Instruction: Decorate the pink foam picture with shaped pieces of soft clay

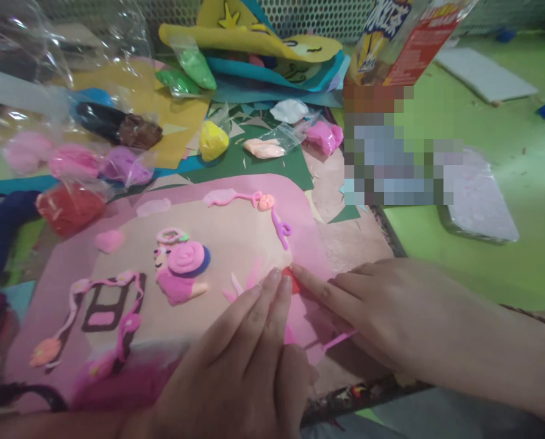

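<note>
My left hand (254, 347) reaches over a pink-bordered clay picture (130, 244), its fingers stretched out and close together. Those fingertips touch the left edge of a small red clay piece (292, 281). From the other side, my right hand (377, 305) rests its extended index fingertip on the same piece; its other fingers are partly hidden. A thin pink strip (339, 340) runs under my right hand; whether it is touched, I cannot tell. To the left lies a clay figure with a pink swirl (185, 259). Pink clay spikes (238, 286) show beside my left fingers.
Bagged clay in red (71, 207), yellow (214, 140) and magenta (325, 137) lies behind the picture. Yellow and blue paper cutouts (272, 49) stand at the back. At right are a snack package (409, 36) and a clear-wrapped pale block (478, 195).
</note>
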Demonstrator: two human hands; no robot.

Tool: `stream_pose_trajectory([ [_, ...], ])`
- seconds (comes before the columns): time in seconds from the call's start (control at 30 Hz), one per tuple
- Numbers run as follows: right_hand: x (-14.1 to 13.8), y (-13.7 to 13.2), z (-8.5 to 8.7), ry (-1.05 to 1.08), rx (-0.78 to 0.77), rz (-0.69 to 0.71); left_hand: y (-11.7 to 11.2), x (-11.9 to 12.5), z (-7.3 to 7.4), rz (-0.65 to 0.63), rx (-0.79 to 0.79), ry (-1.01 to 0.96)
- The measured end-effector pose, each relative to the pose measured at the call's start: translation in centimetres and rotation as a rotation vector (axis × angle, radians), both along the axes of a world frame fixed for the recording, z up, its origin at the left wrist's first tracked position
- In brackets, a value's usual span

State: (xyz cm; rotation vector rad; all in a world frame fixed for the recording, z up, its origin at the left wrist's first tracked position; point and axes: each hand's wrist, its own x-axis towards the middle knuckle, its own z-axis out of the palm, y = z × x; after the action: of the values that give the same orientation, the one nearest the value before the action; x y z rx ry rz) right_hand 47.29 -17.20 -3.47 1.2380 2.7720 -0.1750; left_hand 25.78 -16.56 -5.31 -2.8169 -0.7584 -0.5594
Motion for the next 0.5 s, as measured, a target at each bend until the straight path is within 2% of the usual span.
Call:
stream_pose_trajectory([
  [0.2,-0.05,0.18,0.16,0.008,0.025,-0.001,0.32,-0.45,0.2,-0.145,0.004,0.064],
  [0.5,0.05,0.36,0.42,0.049,0.015,-0.033,0.11,-0.61,-0.03,-0.167,-0.022,0.0],
])
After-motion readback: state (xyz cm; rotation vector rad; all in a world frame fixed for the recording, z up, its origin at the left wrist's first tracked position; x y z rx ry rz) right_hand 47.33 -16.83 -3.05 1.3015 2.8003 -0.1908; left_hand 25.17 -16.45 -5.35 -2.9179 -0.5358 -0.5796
